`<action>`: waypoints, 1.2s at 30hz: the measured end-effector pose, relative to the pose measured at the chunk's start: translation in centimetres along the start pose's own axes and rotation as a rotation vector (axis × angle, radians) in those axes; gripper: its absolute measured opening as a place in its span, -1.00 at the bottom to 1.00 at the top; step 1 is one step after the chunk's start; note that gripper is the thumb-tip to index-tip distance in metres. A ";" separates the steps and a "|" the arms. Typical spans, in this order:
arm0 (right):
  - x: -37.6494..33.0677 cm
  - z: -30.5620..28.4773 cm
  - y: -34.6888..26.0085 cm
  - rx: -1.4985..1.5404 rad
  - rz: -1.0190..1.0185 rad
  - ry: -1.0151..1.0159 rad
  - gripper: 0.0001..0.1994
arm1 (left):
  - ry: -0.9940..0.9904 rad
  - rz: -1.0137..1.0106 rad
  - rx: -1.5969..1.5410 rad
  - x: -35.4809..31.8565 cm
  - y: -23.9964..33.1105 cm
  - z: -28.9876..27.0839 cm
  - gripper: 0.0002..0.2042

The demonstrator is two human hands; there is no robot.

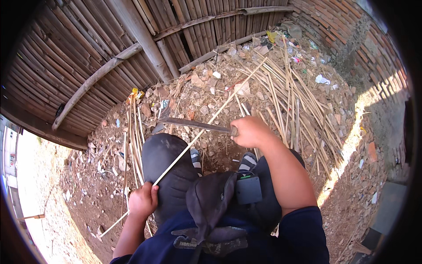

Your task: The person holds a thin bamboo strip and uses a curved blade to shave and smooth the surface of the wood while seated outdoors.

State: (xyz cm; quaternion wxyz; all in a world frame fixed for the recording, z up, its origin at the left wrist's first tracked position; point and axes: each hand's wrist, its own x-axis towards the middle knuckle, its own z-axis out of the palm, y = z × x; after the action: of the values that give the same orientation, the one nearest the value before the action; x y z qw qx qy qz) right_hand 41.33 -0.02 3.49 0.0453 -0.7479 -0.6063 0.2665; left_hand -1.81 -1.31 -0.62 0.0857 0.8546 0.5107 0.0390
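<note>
Slatted wooden wall [57, 75] crossed by a pale pole [94, 83], thick round post [143, 39] against it, weathered brick wall [343, 26] at right, rubble-strewn ground [88, 193] with a crumpled white scrap [322, 79], yellow wrapper [271, 37] near the far corner.

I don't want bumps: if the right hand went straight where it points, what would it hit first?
The right hand would probably meet the long pale strip first, though depth is hard to judge.

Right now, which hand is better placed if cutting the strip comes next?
Likely the right hand: it grips the knife, held across the strip. The left hand holds the strip itself.
</note>
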 end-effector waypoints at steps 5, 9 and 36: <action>1.7 -0.8 4.3 0.238 0.085 0.069 -0.46 | 0.032 -0.008 0.001 -0.6 0.0 0.1 -0.71; 0.6 -1.4 4.8 0.267 0.082 0.283 -0.39 | 0.036 -0.008 -0.032 -1.2 0.0 0.0 -0.72; -1.4 -1.8 3.7 0.069 -0.003 0.211 -0.58 | 0.172 -0.015 -0.023 -2.4 0.5 -0.2 -0.70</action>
State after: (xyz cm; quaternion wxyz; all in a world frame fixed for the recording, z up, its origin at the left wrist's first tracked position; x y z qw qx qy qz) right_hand 45.26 -1.82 4.02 0.1351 -0.7688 -0.5899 0.2067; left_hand -2.51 -3.63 -0.28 0.0518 0.8433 0.5220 0.1174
